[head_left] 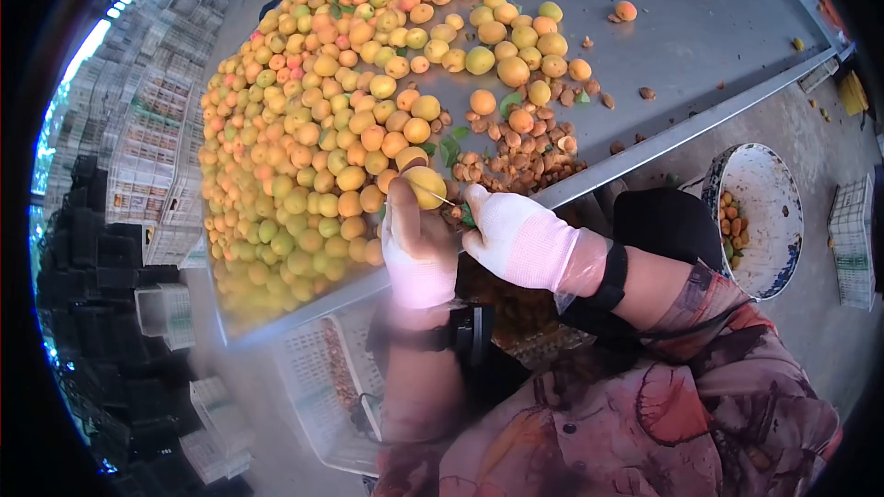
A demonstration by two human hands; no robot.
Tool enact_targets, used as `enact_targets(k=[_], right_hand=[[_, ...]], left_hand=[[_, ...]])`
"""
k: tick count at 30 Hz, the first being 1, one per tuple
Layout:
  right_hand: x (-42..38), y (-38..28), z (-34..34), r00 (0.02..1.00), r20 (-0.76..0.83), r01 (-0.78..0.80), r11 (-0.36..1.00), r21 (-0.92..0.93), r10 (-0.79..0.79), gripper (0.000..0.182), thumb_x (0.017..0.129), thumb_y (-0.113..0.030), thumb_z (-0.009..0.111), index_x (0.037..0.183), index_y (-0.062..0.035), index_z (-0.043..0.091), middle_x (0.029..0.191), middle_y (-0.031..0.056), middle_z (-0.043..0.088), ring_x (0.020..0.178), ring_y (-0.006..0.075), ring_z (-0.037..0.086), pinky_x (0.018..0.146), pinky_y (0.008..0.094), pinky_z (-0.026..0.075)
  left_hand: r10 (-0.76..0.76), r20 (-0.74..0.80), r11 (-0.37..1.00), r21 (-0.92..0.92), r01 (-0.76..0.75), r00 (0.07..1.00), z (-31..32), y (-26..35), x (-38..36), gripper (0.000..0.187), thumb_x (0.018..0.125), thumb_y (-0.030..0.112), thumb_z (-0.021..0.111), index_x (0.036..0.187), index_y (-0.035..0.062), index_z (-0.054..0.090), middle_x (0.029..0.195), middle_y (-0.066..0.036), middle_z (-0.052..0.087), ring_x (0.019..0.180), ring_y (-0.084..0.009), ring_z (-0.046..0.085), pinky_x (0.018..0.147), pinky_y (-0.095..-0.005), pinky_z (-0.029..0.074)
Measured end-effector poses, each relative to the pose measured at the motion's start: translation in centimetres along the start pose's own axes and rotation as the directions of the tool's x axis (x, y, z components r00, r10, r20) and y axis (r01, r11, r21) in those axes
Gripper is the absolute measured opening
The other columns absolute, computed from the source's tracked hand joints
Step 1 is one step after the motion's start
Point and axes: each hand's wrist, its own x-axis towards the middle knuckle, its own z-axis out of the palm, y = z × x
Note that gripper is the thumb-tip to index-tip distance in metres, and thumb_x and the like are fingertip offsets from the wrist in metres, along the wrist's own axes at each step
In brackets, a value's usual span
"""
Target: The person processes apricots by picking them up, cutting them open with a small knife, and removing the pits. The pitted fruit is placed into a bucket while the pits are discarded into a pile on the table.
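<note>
My left hand [416, 241], in a white glove with a pink cuff and bare fingers, is closed around a yellow apricot [426, 186] at the table's near edge. My right hand [517, 232], gloved the same way, grips a thin pointed metal tool [433, 194] that reaches across to the apricot. Whether its tip is in the fruit cannot be made out. Just beyond the hands lies a pile of brown apricot pits [525, 152]. To the left, a large heap of yellow and orange apricots [322, 138] covers the table.
The metal table [663, 46] has a raised rim [681, 124]. At right on the floor stands a white basin [769, 221] with some fruit inside, near a white crate [852, 239]. Below the table is another white crate [313, 387]. Stacked crates [152, 147] line the left side.
</note>
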Motion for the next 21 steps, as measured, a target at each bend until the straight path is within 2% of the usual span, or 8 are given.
enact_targets(k=[4,6,9,13,15,16,18,21], right_hand=[[0.1,0.6,-0.2,1.0,0.001,0.015,0.999,-0.044,-0.015,0.031,0.086,-0.019,0.055,0.099,0.0079,0.048,0.071,0.0278,0.058,0.075,0.0469,0.06,0.066,0.0507,0.049],[0.1,0.5,-0.4,1.0,0.024,0.001,0.998,-0.058,0.0,0.03,0.086,-0.018,0.055,0.099,0.0077,0.048,0.07,0.0278,0.058,0.075,0.0467,0.061,0.066,0.0508,0.049],[0.0,-0.2,-0.5,1.0,0.025,-0.008,0.997,-0.082,0.011,0.03,0.085,-0.019,0.055,0.099,0.0075,0.048,0.07,0.0278,0.058,0.075,0.0467,0.061,0.066,0.0508,0.049],[0.0,0.7,-0.4,0.998,-0.008,0.054,0.996,-0.072,-0.055,0.031,0.086,-0.019,0.055,0.101,0.0076,0.048,0.071,0.0278,0.059,0.075,0.0467,0.061,0.066,0.0507,0.049],[0.1,0.8,-0.5,0.999,-0.002,0.05,0.996,-0.069,-0.05,0.033,0.086,-0.019,0.055,0.103,0.0079,0.049,0.072,0.0277,0.059,0.076,0.0467,0.061,0.067,0.0507,0.049],[0.1,0.6,-0.6,0.999,-0.002,0.05,0.996,-0.069,-0.05,0.033,0.086,-0.019,0.055,0.103,0.0079,0.049,0.072,0.0277,0.059,0.076,0.0467,0.061,0.067,0.0507,0.049],[0.2,-0.1,-1.0,0.999,0.047,0.009,0.996,-0.09,-0.005,0.029,0.088,-0.021,0.053,0.1,0.0058,0.049,0.079,0.0265,0.064,0.08,0.0446,0.063,0.073,0.0496,0.051],[0.1,-0.1,-1.2,0.999,0.053,0.005,0.998,-0.067,-0.002,0.029,0.088,-0.021,0.053,0.1,0.0059,0.049,0.079,0.0266,0.064,0.081,0.0441,0.064,0.073,0.0495,0.051]], left_hand=[[-0.172,0.103,0.967,-0.173,0.188,0.98,-0.4,2.0,0.4,0.033,0.103,0.024,0.048,0.117,-0.0057,0.053,0.104,-0.013,0.061,0.09,-0.0238,0.062,0.077,-0.0359,0.052],[-0.345,0.07,0.819,-0.466,0.336,0.936,0.1,3.9,0.7,0.035,0.104,0.026,0.045,0.121,-0.004,0.05,0.103,-0.01,0.06,0.09,-0.0206,0.059,0.079,-0.0341,0.051],[-0.404,0.099,0.675,-0.639,0.37,0.909,0.4,3.3,0.2,0.041,0.105,0.032,0.043,0.126,-0.0023,0.049,0.106,-0.007,0.059,0.092,-0.0175,0.057,0.082,-0.032,0.05],[-0.364,0.246,0.646,-0.628,0.434,0.898,-0.3,1.7,0.3,0.049,0.104,0.04,0.042,0.129,-0.0017,0.047,0.107,-0.008,0.058,0.094,-0.0167,0.056,0.078,-0.0306,0.049],[-0.188,0.048,0.973,-0.124,0.193,0.981,0.0,3.0,0.4,0.055,0.103,0.047,0.042,0.127,-0.0014,0.05,0.105,-0.007,0.059,0.09,-0.0153,0.056,0.074,-0.029,0.047],[-0.188,0.049,0.973,-0.123,0.193,0.981,0.1,2.7,0.3,0.055,0.103,0.047,0.042,0.127,-0.0014,0.05,0.105,-0.007,0.059,0.09,-0.0153,0.056,0.074,-0.029,0.047],[-0.417,0.133,0.694,-0.593,0.409,0.899,0.1,1.9,0.2,0.052,0.102,0.045,0.047,0.125,-0.0011,0.052,0.103,-0.006,0.06,0.09,-0.0145,0.056,0.076,-0.0281,0.046],[-0.416,0.139,0.689,-0.597,0.411,0.899,0.3,3.4,0.4,0.047,0.102,0.04,0.048,0.123,-0.0018,0.053,0.102,-0.007,0.06,0.09,-0.0152,0.056,0.08,-0.0289,0.047]])
